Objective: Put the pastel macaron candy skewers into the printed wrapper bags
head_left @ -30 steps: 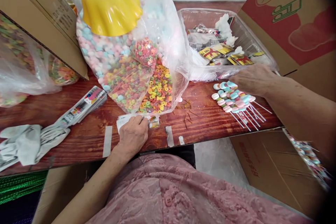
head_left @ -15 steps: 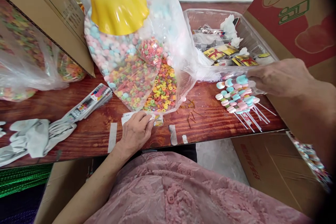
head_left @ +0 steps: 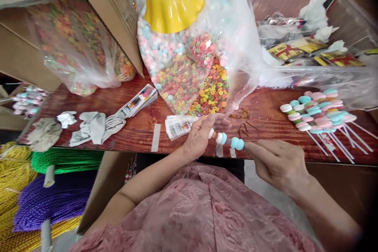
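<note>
The candy skewer (head_left: 226, 139) was held up over the near edge of the table (head_left: 136, 136), a short row of white and pale blue puffs with an orange piece toward its left end. The right hand (head_left: 279, 161) had its grip closed on the skewer's right end, just past the blue puffs. The left hand (head_left: 197, 136) was at the other end, its fingers partly curled around it; I could not tell whether that grip was pinched shut. Right by the left hand, at nine o'clock from the skewer, lay a fan of printed packets (head_left: 178, 126), and close in at one o'clock were some thin orange-brown ties (head_left: 243, 116). A bunch of candy sticks (head_left: 320, 112) rested on the table toward three o'clock, their white ends pointing down and right. The big clear bag (head_left: 183, 57), full of pastel puffs and coloured rings, sat at eleven o'clock with an upturned yellow bowl (head_left: 174, 2) on it. At one to two o'clock I saw a clear plastic tub (head_left: 351, 27) holding wrapped bits and white scraps. Off at nine to ten o'clock were a packet stack (head_left: 138, 100) and a crumpled pale cloth (head_left: 96, 126), and down at eight o'clock, below the table, green, purple and yellow cords (head_left: 56, 201).
</note>
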Demonstrator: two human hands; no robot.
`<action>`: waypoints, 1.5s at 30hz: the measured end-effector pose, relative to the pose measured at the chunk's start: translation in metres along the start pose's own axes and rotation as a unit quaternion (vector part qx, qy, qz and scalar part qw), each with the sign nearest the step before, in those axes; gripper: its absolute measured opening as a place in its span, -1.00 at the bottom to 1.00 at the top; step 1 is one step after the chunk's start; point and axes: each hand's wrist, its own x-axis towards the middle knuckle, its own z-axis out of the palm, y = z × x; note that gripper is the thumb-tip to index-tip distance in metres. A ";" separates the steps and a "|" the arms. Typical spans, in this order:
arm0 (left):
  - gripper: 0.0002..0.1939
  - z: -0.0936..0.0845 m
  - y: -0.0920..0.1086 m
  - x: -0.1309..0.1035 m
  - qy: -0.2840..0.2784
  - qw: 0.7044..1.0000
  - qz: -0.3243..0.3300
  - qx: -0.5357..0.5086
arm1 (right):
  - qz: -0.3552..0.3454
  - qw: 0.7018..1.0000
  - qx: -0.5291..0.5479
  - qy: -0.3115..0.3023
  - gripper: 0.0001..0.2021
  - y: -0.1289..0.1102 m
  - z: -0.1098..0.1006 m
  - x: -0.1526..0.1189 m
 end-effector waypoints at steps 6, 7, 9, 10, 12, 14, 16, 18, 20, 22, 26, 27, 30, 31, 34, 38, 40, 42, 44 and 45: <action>-0.54 -0.014 -0.006 -0.013 0.044 0.991 0.092 0.090 | 0.038 0.997 0.068 0.001 -0.83 -0.015 0.011 0.009; -0.56 -0.014 -0.006 -0.013 0.056 0.990 0.101 0.081 | 0.067 0.990 0.123 0.007 -0.85 -0.022 0.019 0.007; -0.59 -0.015 -0.005 -0.014 0.072 0.987 0.118 0.080 | 0.122 0.967 0.224 0.017 -0.88 -0.039 0.039 0.002; -0.60 -0.015 -0.004 -0.014 0.076 0.986 0.125 0.086 | 0.149 0.955 0.255 0.024 -0.88 -0.047 0.049 0.000; -0.61 -0.018 -0.003 -0.015 0.080 0.984 0.130 0.093 | 0.218 0.931 0.290 0.049 -0.88 -0.059 0.065 -0.003; -0.60 -0.021 -0.004 -0.015 0.083 0.984 0.127 0.096 | 0.294 0.903 0.303 0.082 -0.87 -0.065 0.073 -0.004; -0.60 -0.023 -0.007 -0.015 0.086 0.983 0.123 0.105 | 0.334 0.886 0.302 0.104 -0.86 -0.065 0.076 -0.004; -0.61 -0.022 -0.012 -0.014 0.086 0.982 0.119 0.118 | 0.317 0.894 0.300 0.105 -0.88 -0.064 0.077 -0.005; -0.60 -0.019 -0.017 -0.012 0.078 0.982 0.116 0.129 | 0.280 0.906 0.304 0.093 -0.89 -0.063 0.078 -0.006; -0.59 -0.019 -0.019 -0.011 0.063 0.982 0.117 0.137 | 0.273 0.908 0.304 0.095 -0.91 -0.062 0.078 -0.007; -0.58 -0.034 -0.006 -0.017 0.063 0.949 0.177 0.254 | 0.326 0.897 0.276 0.112 -0.92 -0.052 0.074 -0.018; -0.59 -0.042 0.000 -0.021 0.075 0.922 0.210 0.317 | 0.343 0.893 0.266 0.118 -0.93 -0.047 0.071 -0.024; -0.77 -0.065 0.011 -0.027 0.081 0.784 0.279 0.549 | 0.418 0.861 0.240 0.160 -0.92 -0.031 0.063 -0.046; -0.81 -0.071 0.012 -0.027 0.063 0.731 0.268 0.625 | 0.451 0.841 0.240 0.178 -0.90 -0.028 0.061 -0.052; -0.86 -0.081 0.003 -0.023 0.001 0.600 0.196 0.776 | 0.517 0.787 0.267 0.205 -0.86 -0.029 0.058 -0.057; -0.78 -0.092 -0.010 -0.018 -0.053 0.543 0.205 0.813 | 0.507 0.783 0.313 0.180 -0.87 -0.046 0.057 -0.047; -0.73 -0.103 -0.009 -0.019 -0.092 0.543 0.235 0.801 | 0.495 0.793 0.313 0.167 -0.87 -0.052 0.055 -0.046; -0.72 -0.115 -0.003 -0.022 -0.134 0.550 0.260 0.782 | 0.489 0.801 0.305 0.163 -0.88 -0.053 0.053 -0.049; -0.74 -0.122 0.003 -0.026 -0.156 0.551 0.268 0.774 | 0.491 0.802 0.297 0.165 -0.89 -0.051 0.051 -0.056; -0.75 -0.123 0.006 -0.028 -0.157 0.548 0.265 0.778 | 0.495 0.800 0.294 0.166 -0.90 -0.049 0.051 -0.059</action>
